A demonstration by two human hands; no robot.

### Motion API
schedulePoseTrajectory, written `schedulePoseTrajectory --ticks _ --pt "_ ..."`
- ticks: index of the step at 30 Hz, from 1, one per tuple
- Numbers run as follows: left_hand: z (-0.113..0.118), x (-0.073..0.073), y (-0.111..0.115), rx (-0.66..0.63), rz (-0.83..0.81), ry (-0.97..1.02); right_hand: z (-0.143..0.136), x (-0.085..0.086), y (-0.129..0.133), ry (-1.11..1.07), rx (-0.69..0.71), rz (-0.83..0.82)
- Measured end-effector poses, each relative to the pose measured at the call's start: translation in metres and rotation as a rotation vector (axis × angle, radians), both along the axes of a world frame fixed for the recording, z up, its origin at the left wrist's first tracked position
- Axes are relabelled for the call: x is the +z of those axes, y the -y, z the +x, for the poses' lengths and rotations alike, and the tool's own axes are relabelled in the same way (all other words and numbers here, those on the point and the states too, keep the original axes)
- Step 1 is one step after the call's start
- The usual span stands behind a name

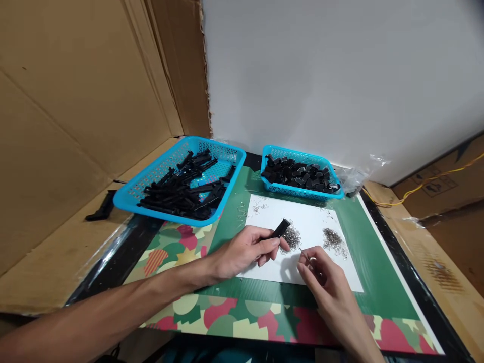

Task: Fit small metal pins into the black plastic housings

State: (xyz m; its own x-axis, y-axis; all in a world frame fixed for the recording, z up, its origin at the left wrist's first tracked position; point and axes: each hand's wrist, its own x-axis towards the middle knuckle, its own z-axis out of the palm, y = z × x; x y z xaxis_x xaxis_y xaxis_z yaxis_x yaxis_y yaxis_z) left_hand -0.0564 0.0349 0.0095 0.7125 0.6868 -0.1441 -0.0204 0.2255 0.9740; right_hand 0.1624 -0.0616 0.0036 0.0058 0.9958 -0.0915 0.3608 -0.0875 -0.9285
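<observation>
My left hand point(257, 248) is closed around a long black plastic part point(280, 229), whose far end points up and away over the white sheet. To its right, my right hand point(325, 275) pinches a thin metal piece point(305, 254) that sticks out toward the black part; its exact kind is too small to tell. The two hands are apart. Just behind the black part lies a pile of tiny metal pieces point(292, 238), partly hidden by it. Another small metal pile point(333, 239) sits right of it on the white sheet point(310, 214).
A blue basket point(151, 216) with long black plastic parts stands at the back left. A smaller blue basket point(302, 192) holds short black pieces. One black part point(104, 206) lies by the cardboard wall point(75, 101). Clear plastic bags point(357, 176) sit at the back right.
</observation>
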Motion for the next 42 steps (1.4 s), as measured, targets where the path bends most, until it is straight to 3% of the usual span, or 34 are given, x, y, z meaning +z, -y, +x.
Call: schedulePoseTrajectory --ticks 6,12,16,27,37,40,42 --pt "-0.002 0.005 0.007 0.001 -0.028 0.020 -0.009 -0.001 0.002 -0.194 -0.086 0.006" --pt "0.001 -0.007 0.011 -0.061 0.068 -0.005 -0.012 -0.003 0.001 -0.174 -0.207 0.131" --pt "0.002 -0.010 0.012 -0.102 0.114 -0.069 -0.014 -0.001 0.000 -0.158 -0.187 0.137" --pt "0.001 -0.006 0.012 -0.042 0.221 -0.114 -0.017 -0.002 -0.001 -0.146 -0.190 0.101" --pt "0.002 -0.005 0.012 -0.008 0.076 -0.061 -0.027 -0.004 0.001 -0.105 -0.226 0.106" --pt "0.001 -0.005 0.013 -0.005 0.046 -0.017 -0.028 -0.005 0.003 -0.085 -0.236 0.151" --pt "0.001 -0.004 0.014 -0.012 -0.064 0.027 -0.028 -0.006 0.005 -0.044 -0.249 0.222"
